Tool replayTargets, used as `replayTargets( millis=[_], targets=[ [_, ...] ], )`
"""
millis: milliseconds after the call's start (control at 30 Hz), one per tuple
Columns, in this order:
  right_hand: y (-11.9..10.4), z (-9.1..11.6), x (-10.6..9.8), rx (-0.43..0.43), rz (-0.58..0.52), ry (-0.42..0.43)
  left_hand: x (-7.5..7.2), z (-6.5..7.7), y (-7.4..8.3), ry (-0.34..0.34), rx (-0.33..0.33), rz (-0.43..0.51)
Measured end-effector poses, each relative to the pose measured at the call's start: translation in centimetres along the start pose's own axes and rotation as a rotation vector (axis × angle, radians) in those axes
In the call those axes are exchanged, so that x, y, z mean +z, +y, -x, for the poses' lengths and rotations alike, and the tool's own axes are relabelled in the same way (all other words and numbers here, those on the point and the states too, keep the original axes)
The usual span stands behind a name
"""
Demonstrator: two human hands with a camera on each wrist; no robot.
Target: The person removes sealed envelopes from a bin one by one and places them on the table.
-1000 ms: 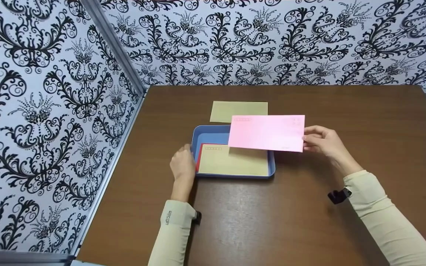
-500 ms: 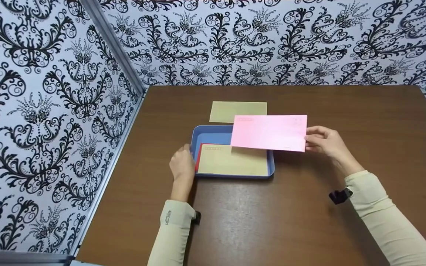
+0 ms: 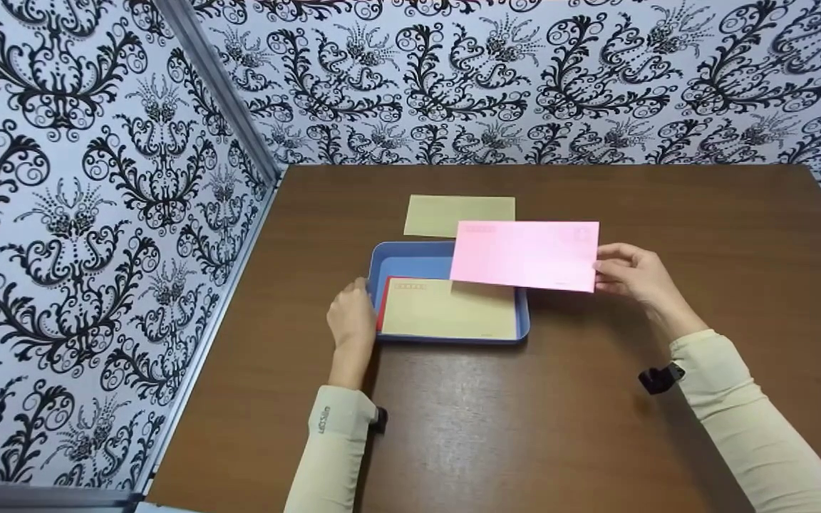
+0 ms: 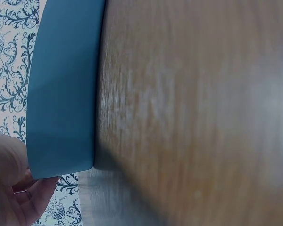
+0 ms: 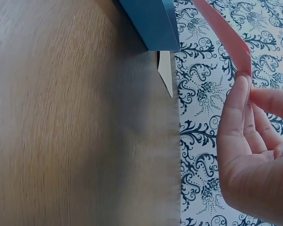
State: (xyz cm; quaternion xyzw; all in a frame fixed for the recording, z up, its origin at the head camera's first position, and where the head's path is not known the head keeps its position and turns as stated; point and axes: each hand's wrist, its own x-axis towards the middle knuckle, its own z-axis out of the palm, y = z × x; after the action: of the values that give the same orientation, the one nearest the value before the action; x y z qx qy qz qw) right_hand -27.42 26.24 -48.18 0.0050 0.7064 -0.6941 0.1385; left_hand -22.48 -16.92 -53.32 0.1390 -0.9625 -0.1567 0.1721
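A pink envelope (image 3: 524, 255) is pinched at its right edge by my right hand (image 3: 635, 274), raised above the right part of a blue tray (image 3: 410, 267). The right wrist view shows thumb and fingers meeting on the pink envelope's end (image 5: 231, 40). My left hand (image 3: 352, 313) grips the tray's left side; in the left wrist view its fingers curl at the corner of the tray wall (image 4: 63, 94). Inside the tray lies a cream envelope (image 3: 446, 313), with a strip of something red (image 3: 382, 306) showing at its left edge. The pink envelope hides the tray's back right corner.
Behind the tray a second cream envelope or sheet (image 3: 442, 214) lies on the brown table (image 3: 453, 427), partly covered by the pink envelope. Walls with a black-and-white scroll pattern (image 3: 496, 85) stand at the back and left.
My right hand has moved slightly to the right with the pink envelope, uncovering a little more of the tray and its cream envelope. The left hand stays put.
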Motion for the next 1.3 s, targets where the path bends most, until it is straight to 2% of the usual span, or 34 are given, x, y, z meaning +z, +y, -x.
replayTargets(
  millis=[267, 833, 1300],
  targets=[
    [0.0, 0.0, -0.4, -0.009, -0.038, 0.008, 0.1, 0.0, 0.0, -0.005, -0.01, 0.007],
    [-0.4, 0.2, -1.1, -0.013, 0.003, 0.041, 0.2, 0.0, -0.1, 0.001, -0.008, 0.004],
    [-0.6, 0.0, -1.9, -0.023, -0.079, 0.056, 0.4, 0.0, -0.2, 0.002, 0.007, -0.001]
  ],
)
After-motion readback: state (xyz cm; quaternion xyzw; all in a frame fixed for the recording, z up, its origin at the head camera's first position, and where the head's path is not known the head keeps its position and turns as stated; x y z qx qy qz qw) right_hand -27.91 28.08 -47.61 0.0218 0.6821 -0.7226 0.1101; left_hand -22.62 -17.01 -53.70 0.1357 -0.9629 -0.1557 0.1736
